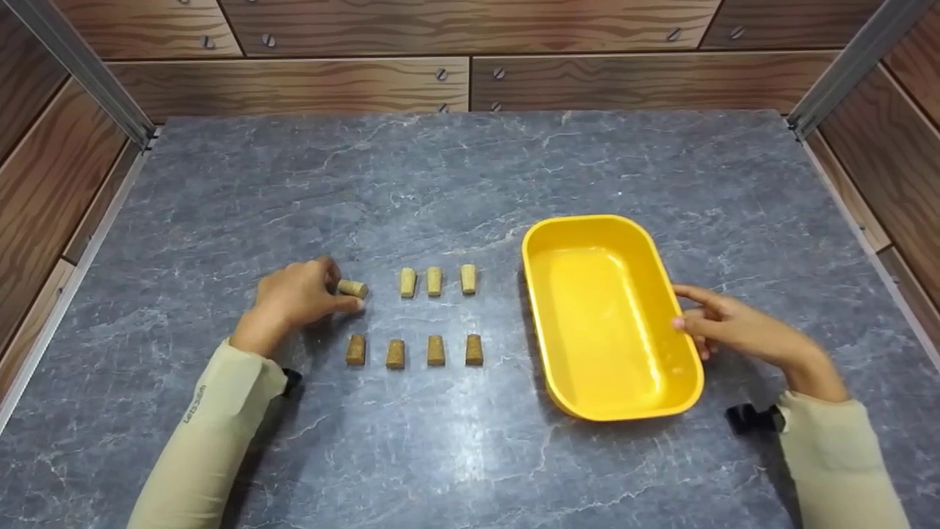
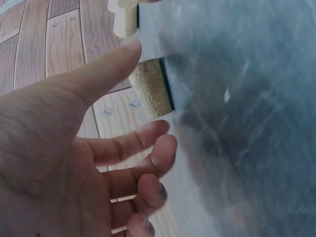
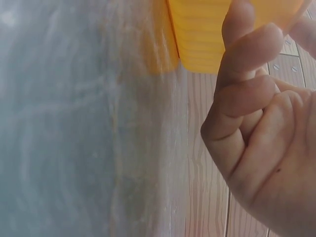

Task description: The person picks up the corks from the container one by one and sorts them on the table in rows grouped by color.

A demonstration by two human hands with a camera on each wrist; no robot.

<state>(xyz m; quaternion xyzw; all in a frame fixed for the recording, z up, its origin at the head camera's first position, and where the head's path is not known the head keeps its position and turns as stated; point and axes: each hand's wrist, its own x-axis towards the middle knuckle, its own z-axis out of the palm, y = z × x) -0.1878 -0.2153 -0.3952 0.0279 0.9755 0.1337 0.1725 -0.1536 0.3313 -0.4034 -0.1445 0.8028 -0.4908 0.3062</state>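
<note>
At the left of the table, my left hand [image 1: 297,294] is spread around a light cork stopper [image 1: 353,288] lying on its side. The left wrist view shows the thumb beside one end of this cork [image 2: 152,88] and the fingertips [image 2: 164,148] a little apart from its other end. Over on the right, my right hand [image 1: 742,330] grips the long side of a yellow plastic tub [image 1: 613,415], thumb at the rim and fingers outside the wall. In the right wrist view the fingers [image 3: 249,54] are bent near the tub's wall [image 3: 200,39].
Three light corks [image 1: 434,281] stand in a row right of the left hand. Nearer the person is a row of several darker corks [image 1: 436,350]. The grey marbled table [image 1: 470,169] ends at wood-patterned panels [image 1: 352,84] behind and at both sides.
</note>
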